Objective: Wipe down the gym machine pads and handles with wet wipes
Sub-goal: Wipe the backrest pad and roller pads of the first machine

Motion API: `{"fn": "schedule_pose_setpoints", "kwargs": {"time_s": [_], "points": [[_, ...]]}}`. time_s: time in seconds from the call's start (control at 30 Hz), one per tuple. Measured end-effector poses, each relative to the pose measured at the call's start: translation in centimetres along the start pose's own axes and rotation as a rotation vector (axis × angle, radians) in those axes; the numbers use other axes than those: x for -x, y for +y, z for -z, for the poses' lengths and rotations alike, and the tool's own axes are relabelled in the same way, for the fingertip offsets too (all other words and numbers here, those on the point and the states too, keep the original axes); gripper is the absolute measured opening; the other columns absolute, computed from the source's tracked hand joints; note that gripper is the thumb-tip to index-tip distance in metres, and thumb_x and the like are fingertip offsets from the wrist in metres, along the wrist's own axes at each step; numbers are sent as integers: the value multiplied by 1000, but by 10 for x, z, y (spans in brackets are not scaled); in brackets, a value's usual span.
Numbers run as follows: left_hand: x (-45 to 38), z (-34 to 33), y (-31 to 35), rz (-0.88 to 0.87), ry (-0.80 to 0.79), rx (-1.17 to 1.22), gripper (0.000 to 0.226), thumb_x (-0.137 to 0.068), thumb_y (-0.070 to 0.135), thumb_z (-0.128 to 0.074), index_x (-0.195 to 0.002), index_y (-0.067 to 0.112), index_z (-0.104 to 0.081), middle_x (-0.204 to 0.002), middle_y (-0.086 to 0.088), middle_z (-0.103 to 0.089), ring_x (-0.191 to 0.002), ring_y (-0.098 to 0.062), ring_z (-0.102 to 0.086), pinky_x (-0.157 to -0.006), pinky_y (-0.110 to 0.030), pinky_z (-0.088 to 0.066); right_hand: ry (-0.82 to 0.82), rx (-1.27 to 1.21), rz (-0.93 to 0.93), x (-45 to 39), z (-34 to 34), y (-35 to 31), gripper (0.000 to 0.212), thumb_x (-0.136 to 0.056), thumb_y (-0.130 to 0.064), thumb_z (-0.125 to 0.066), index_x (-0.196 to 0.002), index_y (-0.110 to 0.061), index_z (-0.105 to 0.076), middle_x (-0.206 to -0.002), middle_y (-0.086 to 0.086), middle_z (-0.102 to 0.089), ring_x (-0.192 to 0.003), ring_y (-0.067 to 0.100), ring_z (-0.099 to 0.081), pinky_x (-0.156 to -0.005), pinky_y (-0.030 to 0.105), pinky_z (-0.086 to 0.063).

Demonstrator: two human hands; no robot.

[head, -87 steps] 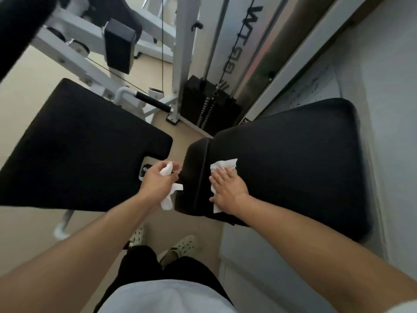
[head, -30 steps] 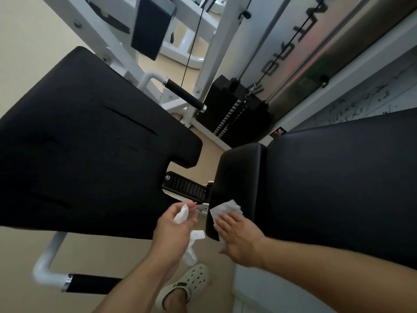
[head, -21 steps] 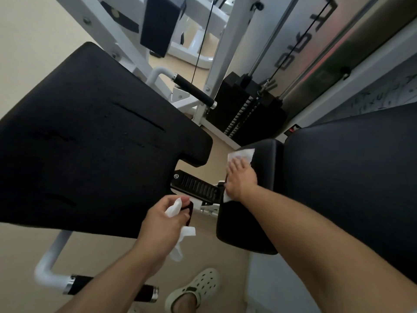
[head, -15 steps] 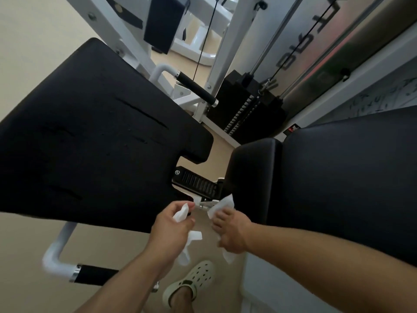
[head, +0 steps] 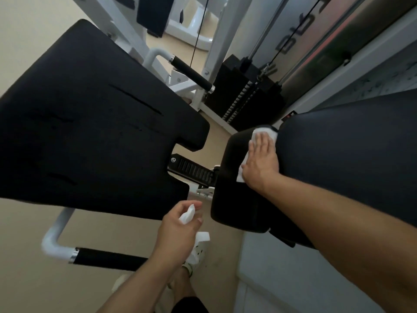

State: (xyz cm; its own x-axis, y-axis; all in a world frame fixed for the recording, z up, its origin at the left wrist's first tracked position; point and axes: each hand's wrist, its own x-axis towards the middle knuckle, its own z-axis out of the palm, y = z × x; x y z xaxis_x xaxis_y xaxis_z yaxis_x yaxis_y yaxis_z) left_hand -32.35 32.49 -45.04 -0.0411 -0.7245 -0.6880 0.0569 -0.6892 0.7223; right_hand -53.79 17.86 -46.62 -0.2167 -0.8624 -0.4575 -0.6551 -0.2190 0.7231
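The right hand point(head: 260, 164), fingers flat, presses a wet wipe point(head: 264, 134) on the small front pad point(head: 239, 199) at three o'clock, mid-wipe; the left hand point(head: 178, 229) pinches a crumpled wipe point(head: 187, 216) near six, so next likely a downward stroke.

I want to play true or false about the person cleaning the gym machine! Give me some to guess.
1. The right hand presses a white wet wipe flat on the black padded cushion edge. True.
2. The left hand is empty. False: it holds a crumpled white wipe.
3. The black foam handle near the floor is being wiped. False: no hand touches it.
4. The big flat black pad on the left has slits in it. True.
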Motion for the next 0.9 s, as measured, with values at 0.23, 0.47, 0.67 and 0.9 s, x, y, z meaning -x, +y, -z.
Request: {"fn": "schedule_pose_setpoints", "kwargs": {"time_s": [0.23, 0.47, 0.67, 0.9], "points": [[14, 12, 34, -77, 14, -31, 31, -96, 6, -61, -102, 35, -69, -102, 7, -70, -77, 1, -65, -61, -13, -52, 93, 47, 404, 105, -36, -25, 67, -110, -39, -12, -157, 6, 3, -166, 27, 11, -156, 41, 10, -126, 53, -5], [-13, 79, 33, -118, 195, -177, 34, -96, 5, -61, -107, 38, -66, -114, 14, -66, -104, -2, -62, -74, -14, -47, 86, -432, 319, 36, -15, -48, 55, -106, -28, -29, -153, 1, -35, -158, 25, -34, -134, 33, -48, -109, 42, -39], [-34, 105, 35, -141, 313, -250, 37, -95, 4, -60, -105, 39, -66, -111, 14, -68, -104, 5, -62, -77, -12, -46, -34, -1851, -370, -31, 38, -74, 29, -108, -31, -41, -117, -15, -63, -106, 13, -67, -93, 30, -67, -84, 45, -57], [-60, 103, 67, -197, 461, -308, 36, -94, 6, -60, -102, 41, -66, -99, 23, -68, -97, 11, -61, -71, -8, -46, 311, -1801, 549, -6, 104, -184, 36, -111, -39, -33, -138, -34, -57, -142, -9, -56, -133, 4, -48, -114, 35, -39]]}}
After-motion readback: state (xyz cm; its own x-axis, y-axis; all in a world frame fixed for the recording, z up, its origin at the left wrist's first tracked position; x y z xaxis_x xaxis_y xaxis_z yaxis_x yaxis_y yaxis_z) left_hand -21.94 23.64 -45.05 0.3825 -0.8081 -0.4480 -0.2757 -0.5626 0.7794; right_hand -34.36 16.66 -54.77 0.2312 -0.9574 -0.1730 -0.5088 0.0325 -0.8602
